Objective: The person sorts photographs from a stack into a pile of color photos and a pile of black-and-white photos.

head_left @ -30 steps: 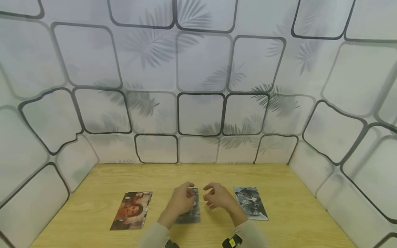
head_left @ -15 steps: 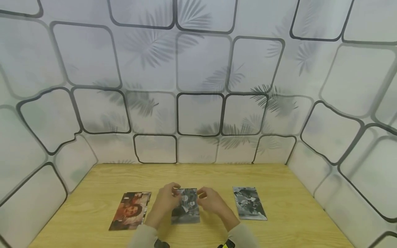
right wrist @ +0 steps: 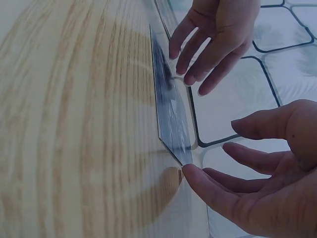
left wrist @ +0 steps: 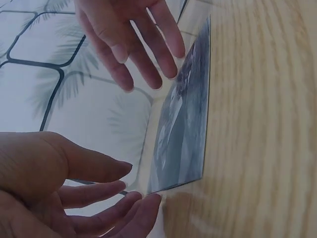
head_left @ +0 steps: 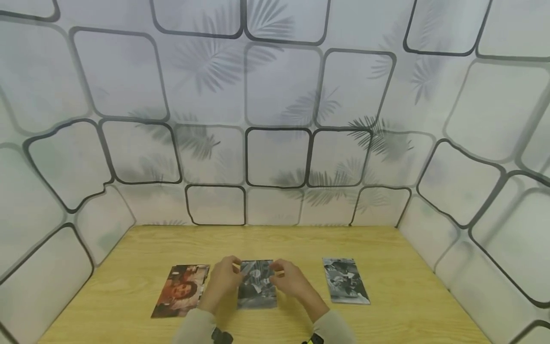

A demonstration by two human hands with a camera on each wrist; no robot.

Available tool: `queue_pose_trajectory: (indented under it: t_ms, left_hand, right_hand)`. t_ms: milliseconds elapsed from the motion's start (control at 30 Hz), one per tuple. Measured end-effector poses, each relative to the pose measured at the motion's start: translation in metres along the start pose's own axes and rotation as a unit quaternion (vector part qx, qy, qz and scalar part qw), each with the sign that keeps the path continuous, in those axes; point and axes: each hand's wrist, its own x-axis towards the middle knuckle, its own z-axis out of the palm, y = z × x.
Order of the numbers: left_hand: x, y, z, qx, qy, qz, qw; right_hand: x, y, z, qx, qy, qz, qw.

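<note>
A black-and-white photo [head_left: 257,294] lies flat on the wooden table between my two hands. Beside its left edge is my left hand [head_left: 224,276], fingers loosely bent; in the left wrist view its fingertips [left wrist: 154,199] come up to the photo's edge. On the opposite side my right hand [head_left: 292,279] has its thumb and fingers apart, with a fingertip [right wrist: 190,171] at the photo's near corner in the right wrist view. Neither hand pinches the photo. Whether the fingertips press on its edges is hard to tell.
To the left lies a colour photo [head_left: 182,292], seemingly atop others, their edges slightly offset. A second black-and-white photo [head_left: 345,282] lies to the right. Patterned white cloth walls [head_left: 277,157] enclose the wooden table [head_left: 399,306] at the back and sides.
My left hand has moved left off the middle photo to its left edge, uncovering the picture. My right hand has moved left, in to the photo's right edge. The photos stay in place.
</note>
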Motion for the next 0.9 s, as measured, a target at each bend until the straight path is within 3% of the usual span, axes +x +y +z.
queue_pose_trajectory:
  t_ms: [367,667,900]
  left_hand:
    - [0.0013,-0.0019,0.0015,0.006,-0.012,-0.019,0.9997]
    - [-0.0006,-0.0025,-0.0030,-0.058,-0.042,-0.028,0.9970]
    - [0.0008,-0.0034,-0.0049,-0.025,-0.043,-0.034,0.9982]
  right_hand:
    - [0.0007,0.0022,0.0042,-0.010,0.009,-0.019,1.000]
    - [0.0017,0.0036,0.0052,-0.009,0.012,-0.018,1.000]
    - [0.0015,0.0034,0.0037,-0.001,0.013,-0.011,1.000]
